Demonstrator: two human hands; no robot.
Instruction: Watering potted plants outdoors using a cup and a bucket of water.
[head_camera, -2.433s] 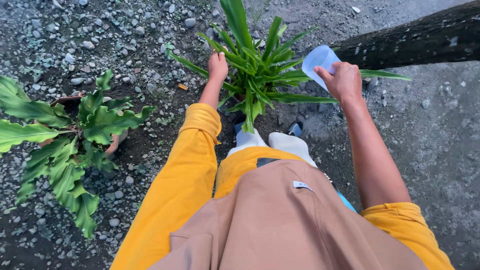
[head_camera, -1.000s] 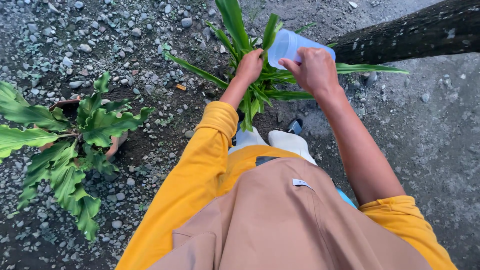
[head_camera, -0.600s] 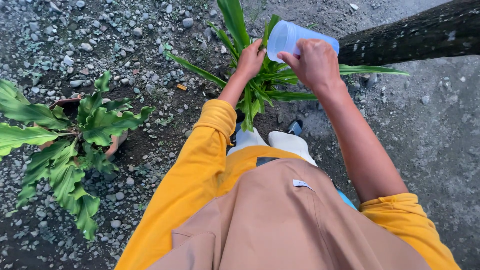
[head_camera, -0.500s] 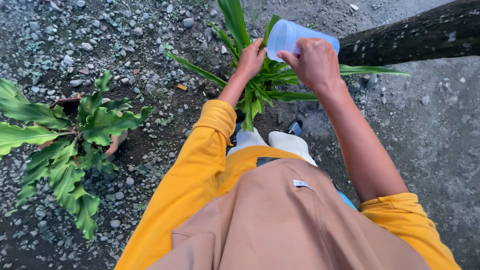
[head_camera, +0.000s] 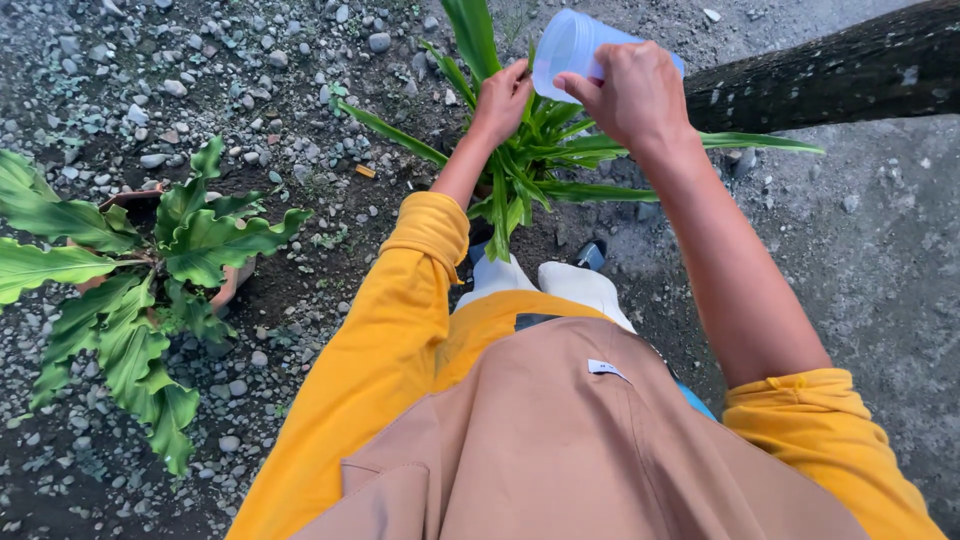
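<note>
Right hand (head_camera: 632, 92): closed around a cup (head_camera: 572, 42), fingers wrapped over its side, thumb on the near side. Cup is tipped on its side, mouth facing left toward the left hand. Pale blue, translucent plastic, plain round rim. Can't tell what's inside; nothing visible through the wall or at the mouth.

Left hand (head_camera: 502, 98): just left of the cup mouth, fingers bunched into the leaves of the plant (head_camera: 520, 165), pinching or parting them near the centre. Grip loosely closed; exactly which leaf it has can't be told. Fingertips sit near the cup rim; contact unclear.

Plant is directly under both hands: long, narrow, strap-like green leaves fanning out from one centre, one leaf running out to the right past the right wrist. Its base is hidden by leaves.

Right of the right hand: dark rough trunk (head_camera: 830, 75) lying across the ground.

Below the hands: white shoes (head_camera: 585, 285), yellow sleeves, tan apron.

Well left of the left hand: second plant, a fern (head_camera: 150, 270) with broad wavy leaves, in a brown pot (head_camera: 228, 290), mostly hidden. Ground is dark soil with grey gravel (head_camera: 200, 70).
</note>
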